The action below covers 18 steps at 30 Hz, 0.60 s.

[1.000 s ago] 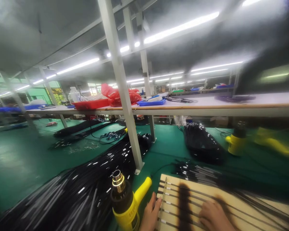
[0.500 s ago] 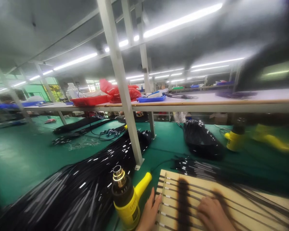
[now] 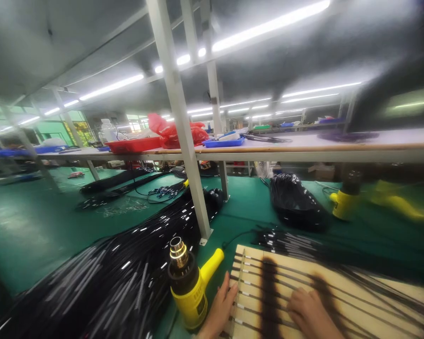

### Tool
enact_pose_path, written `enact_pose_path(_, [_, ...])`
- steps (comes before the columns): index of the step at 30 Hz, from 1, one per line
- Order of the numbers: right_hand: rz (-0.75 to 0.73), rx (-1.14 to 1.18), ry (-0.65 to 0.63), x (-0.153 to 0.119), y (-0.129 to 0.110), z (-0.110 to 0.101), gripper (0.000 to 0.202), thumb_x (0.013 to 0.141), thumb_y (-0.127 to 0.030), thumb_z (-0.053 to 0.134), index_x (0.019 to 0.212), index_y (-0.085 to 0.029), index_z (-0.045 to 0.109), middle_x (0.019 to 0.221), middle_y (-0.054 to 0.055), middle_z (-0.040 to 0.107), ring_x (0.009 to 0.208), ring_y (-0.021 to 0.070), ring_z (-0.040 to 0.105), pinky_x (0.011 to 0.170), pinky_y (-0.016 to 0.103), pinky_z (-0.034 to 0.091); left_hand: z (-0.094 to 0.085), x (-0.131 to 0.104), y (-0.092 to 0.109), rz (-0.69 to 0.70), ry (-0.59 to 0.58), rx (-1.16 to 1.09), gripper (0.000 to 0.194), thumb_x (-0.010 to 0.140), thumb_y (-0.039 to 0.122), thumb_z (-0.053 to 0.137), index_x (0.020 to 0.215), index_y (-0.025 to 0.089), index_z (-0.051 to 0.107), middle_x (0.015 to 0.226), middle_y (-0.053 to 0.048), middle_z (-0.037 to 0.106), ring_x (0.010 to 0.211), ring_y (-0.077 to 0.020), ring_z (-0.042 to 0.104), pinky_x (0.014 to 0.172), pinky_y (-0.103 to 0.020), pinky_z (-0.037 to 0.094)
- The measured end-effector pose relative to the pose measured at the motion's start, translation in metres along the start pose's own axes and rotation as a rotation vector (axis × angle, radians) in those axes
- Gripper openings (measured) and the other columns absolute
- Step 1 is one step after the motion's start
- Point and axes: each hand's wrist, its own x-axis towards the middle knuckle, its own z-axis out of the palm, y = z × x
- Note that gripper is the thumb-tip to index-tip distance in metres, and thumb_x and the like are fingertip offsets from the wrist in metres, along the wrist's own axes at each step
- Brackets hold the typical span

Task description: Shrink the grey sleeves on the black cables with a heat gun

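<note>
A pale wooden board (image 3: pixel 249 292) with two dark scorched bands lies at the bottom right, and several thin black cables run across it in rows. At its left edge is my left hand (image 3: pixel 221 303), fingers extended against the edge and the cable ends. My right hand (image 3: pixel 309 308) rests over the cables between the scorched bands, its fingers curled down; whatever they pinch is hidden. Just left of my left hand, a yellow heat gun (image 3: pixel 189 301) stands with its metal nozzle pointing up.
A large bundle of black cables (image 3: pixel 102 278) covers the left of the green bench. Behind stand a grey post (image 3: pixel 183 127), a black cable coil (image 3: pixel 293 197) and another yellow heat gun (image 3: pixel 343 205). The raised shelf holds a red tray (image 3: pixel 134 145) and a blue tray (image 3: pixel 224 142).
The view has shifted slightly, so the bench and board appear a little higher. Both hands stay in nearly the same places on the board.
</note>
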Motion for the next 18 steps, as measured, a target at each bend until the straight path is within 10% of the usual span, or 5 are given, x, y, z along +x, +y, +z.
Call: enact_pose_path(18, [-0.004, 0.005, 0.021, -0.007, -0.012, -0.005, 0.012, 0.083, -0.022, 0.047, 0.075, -0.025, 0.055, 0.081, -0.001, 0.059, 0.081, 0.0184, 0.052, 0.068, 0.032, 0.028, -0.008, -0.023, 0.000, 0.049, -0.047, 0.071, 0.085, 0.075, 0.058, 0.045, 0.137, 0.008, 0.012, 0.144, -0.007, 0.011, 0.133, -0.0189, 0.009, 0.109, -0.032, 0.007])
